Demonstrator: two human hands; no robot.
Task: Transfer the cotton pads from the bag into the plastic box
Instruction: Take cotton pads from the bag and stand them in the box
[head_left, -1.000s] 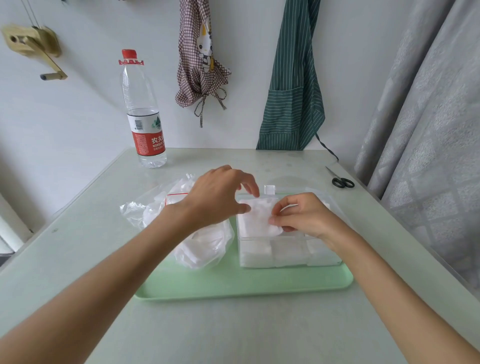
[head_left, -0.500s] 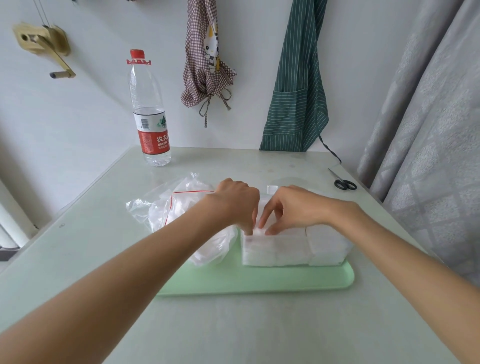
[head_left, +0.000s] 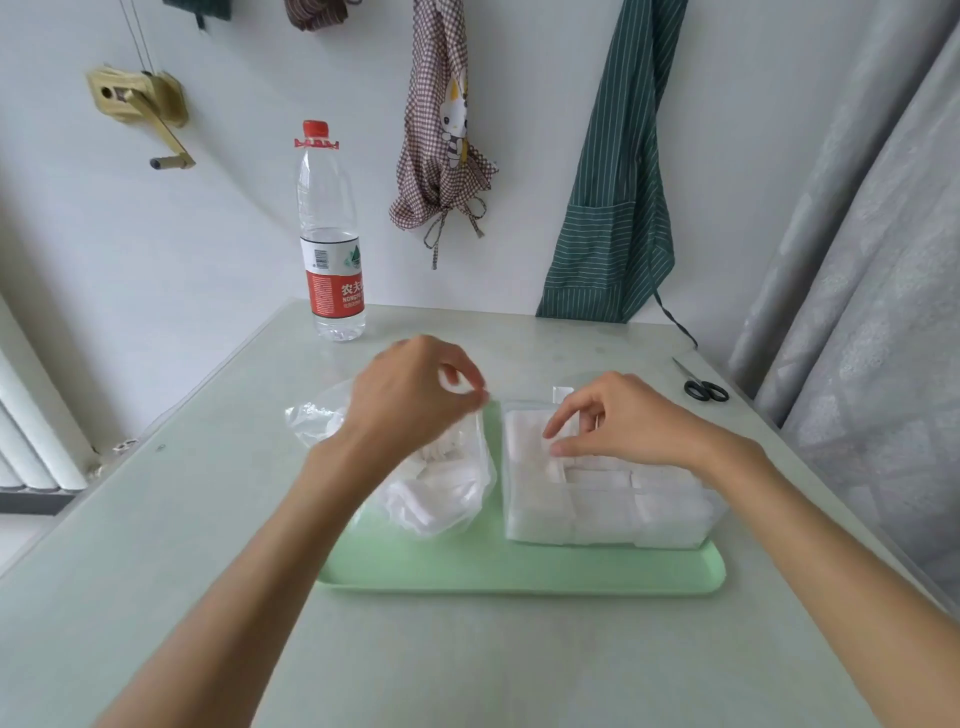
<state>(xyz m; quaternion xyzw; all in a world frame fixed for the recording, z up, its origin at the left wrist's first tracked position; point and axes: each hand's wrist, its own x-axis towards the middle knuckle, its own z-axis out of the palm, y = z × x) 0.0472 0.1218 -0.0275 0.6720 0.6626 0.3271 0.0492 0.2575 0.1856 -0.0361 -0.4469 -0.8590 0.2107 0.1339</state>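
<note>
Pale table (head_left: 156, 519) with one green tray (head_left: 519, 577): one bag (head_left: 441, 493) beneath loosely curled left hand (head_left: 410, 400); one plastic box (head_left: 597, 514) under right hand (head_left: 623, 421), fingertips on cotton pads (head_left: 530, 441).

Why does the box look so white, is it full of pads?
Nearly full. White cotton pads fill the clear plastic box in rows up to about its rim, though more pads remain in the bag.

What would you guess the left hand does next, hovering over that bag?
Probably the left hand dips into the bag for more cotton pads: it hangs above the bag, white pads remain inside, and the right hand rests on those already in the plastic box.
</note>
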